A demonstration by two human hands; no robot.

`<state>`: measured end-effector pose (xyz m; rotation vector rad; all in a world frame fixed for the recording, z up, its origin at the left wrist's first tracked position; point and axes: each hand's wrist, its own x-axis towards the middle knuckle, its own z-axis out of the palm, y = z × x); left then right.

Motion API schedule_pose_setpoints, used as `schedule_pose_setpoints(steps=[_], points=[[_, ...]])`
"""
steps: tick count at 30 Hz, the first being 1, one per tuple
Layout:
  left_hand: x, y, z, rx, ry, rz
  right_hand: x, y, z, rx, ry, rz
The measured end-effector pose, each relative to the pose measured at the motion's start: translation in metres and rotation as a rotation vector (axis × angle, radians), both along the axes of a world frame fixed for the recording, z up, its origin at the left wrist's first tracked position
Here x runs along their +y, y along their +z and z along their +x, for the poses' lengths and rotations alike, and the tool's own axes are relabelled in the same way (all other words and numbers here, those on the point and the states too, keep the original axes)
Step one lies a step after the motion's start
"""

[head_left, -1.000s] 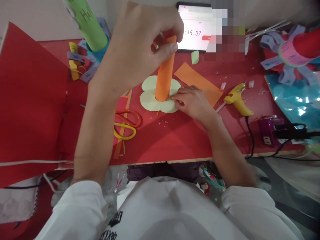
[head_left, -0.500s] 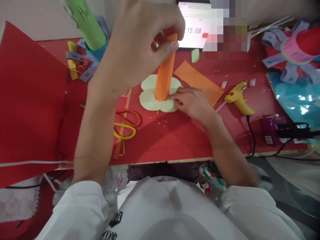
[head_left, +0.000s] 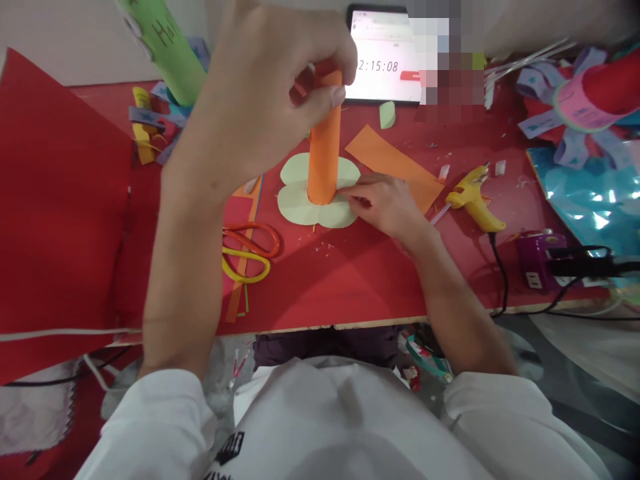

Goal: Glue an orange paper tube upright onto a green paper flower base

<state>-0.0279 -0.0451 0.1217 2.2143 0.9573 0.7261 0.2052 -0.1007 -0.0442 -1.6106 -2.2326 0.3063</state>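
Observation:
An orange paper tube (head_left: 323, 157) stands upright on a pale green flower-shaped paper (head_left: 296, 203) lying on the red table. My left hand (head_left: 285, 73) pinches the tube's top rim between thumb and fingers. Low at the tube's right side, my right hand (head_left: 383, 205) rests over the flower's right petals, its fingertips pressed together at the tube's base. Whether anything small is between those fingertips is hidden. Behind the right hand lies an orange paper sheet (head_left: 395, 163).
Scissors (head_left: 250, 250) with red and yellow handles lie on paper strips at left. A yellow glue gun (head_left: 474, 200) and a purple power block (head_left: 540, 257) with cables sit right. A tablet (head_left: 383, 60) stands behind. Paper figures, green (head_left: 173, 57) and pink (head_left: 583, 100), flank the table.
The camera view has shifted slightly. The orange tube looks a little more upright, with my left hand still at its top; my right hand stays at its base.

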Motion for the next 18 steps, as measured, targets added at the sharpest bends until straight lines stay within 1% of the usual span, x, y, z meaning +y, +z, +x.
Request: schedule_pose_setpoints(steps=[3,6,8,11,12,13,16,18], points=[[-0.0027,0.0010,0.0007,-0.084,0.009,-0.090,-0.0001,-0.0015,0.0026,-0.002,0.031,0.012],[-0.0040,0.0028,0.0009,-0.123,0.029,-0.152,0.0001,-0.0022,0.0043,-0.011,0.037,0.015],[-0.0040,0.0039,0.0004,-0.213,0.072,-0.273,0.0002,-0.0022,0.0042,-0.022,0.023,0.020],[-0.0034,0.0049,-0.0011,-0.404,0.166,-0.527,0.0003,-0.0015,0.0043,-0.023,0.024,0.028],[-0.0033,0.0049,-0.0016,-0.423,0.182,-0.559,0.0003,-0.0011,0.0046,-0.020,0.033,0.027],[-0.0034,0.0048,-0.0021,-0.402,0.180,-0.535,0.0002,-0.0006,0.0050,-0.019,0.043,0.024],[-0.0036,0.0025,-0.0032,-0.235,0.076,-0.279,-0.0003,0.0014,0.0061,-0.018,0.056,0.011],[-0.0037,-0.0009,-0.0037,-0.170,0.040,-0.154,-0.0009,0.0025,0.0063,-0.013,0.049,0.011]])
